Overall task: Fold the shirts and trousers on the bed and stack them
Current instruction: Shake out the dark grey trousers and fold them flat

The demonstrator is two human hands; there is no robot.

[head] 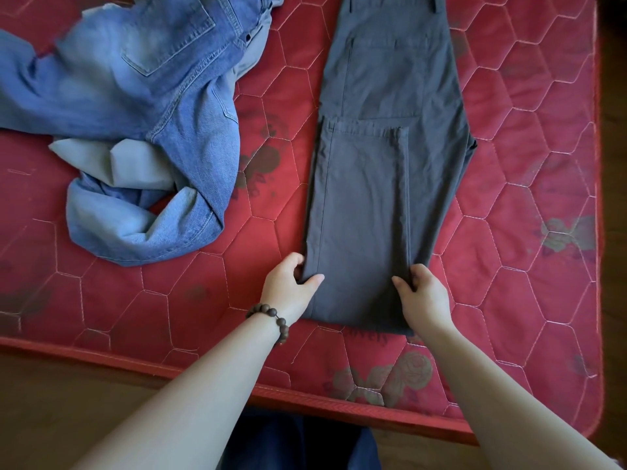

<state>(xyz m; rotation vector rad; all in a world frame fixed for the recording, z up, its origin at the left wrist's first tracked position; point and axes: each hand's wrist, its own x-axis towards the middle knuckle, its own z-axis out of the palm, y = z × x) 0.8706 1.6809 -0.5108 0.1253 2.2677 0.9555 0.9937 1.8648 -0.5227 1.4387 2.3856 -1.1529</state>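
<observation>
**Two pinches on a doubled fold: what may slip**

The left hand pinches the left edge of the grey trousers near their folded end, thumb on top of the cloth and the other fingers curled under it. The right hand pinches the right edge in the same way, at about the same height. Both grips take only the side edges; the middle of the fold hangs free between them.

The trousers lie lengthwise on the red mattress, their folded end close to the near edge, the waist running past the far edge of the view. The leg part is already doubled back, its hem lying across the seat area.

I judge the next fold is to carry this near end toward the waist. The risk: if one thumb holds only the upper layer, the lower layer may stay behind and the fold opens. If the hands lift unevenly, the hem line may turn crooked.

To the left, well apart, the blue jeans lie crumpled over a pale grey garment, not yet folded. A beaded bracelet is on the left wrist; it could catch on cloth.
</observation>
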